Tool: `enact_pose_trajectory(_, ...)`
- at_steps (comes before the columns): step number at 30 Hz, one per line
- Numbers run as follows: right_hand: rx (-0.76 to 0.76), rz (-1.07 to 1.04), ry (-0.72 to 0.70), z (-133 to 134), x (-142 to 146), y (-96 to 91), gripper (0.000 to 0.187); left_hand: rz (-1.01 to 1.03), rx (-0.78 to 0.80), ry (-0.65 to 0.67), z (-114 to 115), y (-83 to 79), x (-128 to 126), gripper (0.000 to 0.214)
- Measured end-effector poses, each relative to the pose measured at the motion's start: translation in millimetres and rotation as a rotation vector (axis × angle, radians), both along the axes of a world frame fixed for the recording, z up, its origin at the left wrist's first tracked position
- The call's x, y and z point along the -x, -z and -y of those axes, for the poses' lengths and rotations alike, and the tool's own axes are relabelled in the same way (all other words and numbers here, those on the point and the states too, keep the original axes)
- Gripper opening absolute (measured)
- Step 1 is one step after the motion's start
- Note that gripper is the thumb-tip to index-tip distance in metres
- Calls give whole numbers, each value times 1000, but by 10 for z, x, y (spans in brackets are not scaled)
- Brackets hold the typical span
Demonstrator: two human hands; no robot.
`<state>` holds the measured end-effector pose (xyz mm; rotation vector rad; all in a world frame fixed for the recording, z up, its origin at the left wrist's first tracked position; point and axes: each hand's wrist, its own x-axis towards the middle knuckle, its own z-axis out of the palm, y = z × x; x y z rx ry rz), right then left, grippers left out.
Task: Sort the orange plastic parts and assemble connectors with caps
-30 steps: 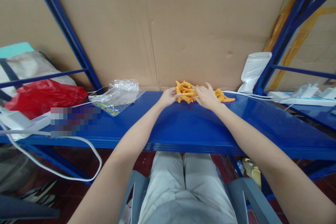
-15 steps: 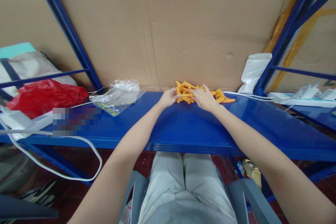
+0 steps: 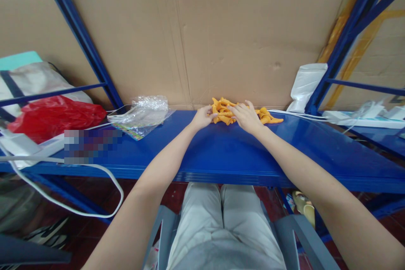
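On the blue shelf, against the cardboard, lies a pile of orange curved, pointed pieces. What they are I cannot make out. My left hand is at the pile's left side, its fingertips closed on the end of an orange piece. From the right, my right hand reaches over the pile, thumb and fingers closed at the other end of that piece, one finger raised. More orange pieces stick out to the right of this hand, which hides part of the pile.
A clear plastic bag lies left of my hands, with a red plastic bag farther left. A white pouch leans by the right blue post. Power strips and white cables lie at both sides. Cardboard stands behind.
Both hands stay at the pile. The fingers of my right hand have shifted slightly over the orange pieces; the left hand has hardly moved.
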<state>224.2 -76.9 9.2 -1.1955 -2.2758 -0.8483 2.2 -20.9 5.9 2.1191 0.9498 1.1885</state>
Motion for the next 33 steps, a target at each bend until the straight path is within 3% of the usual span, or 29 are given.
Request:
enact_pose_trajectory(9,-14,7,33,5,-1,1,44,-6,7,11,65,-36,-17,18)
enact_pose_trajectory(16,38,-36,-18,-45,15,61,43,-17,-73,1,-33,22,9,19)
enact_pose_trajectory(25,26,-33,-26,-22,-6,37,44,-9,-52,18,-15,19,8,18)
enact_pose_trajectory(33,11,-9,46,23,30,4,38,23,-17,8,19,-3,-18,18)
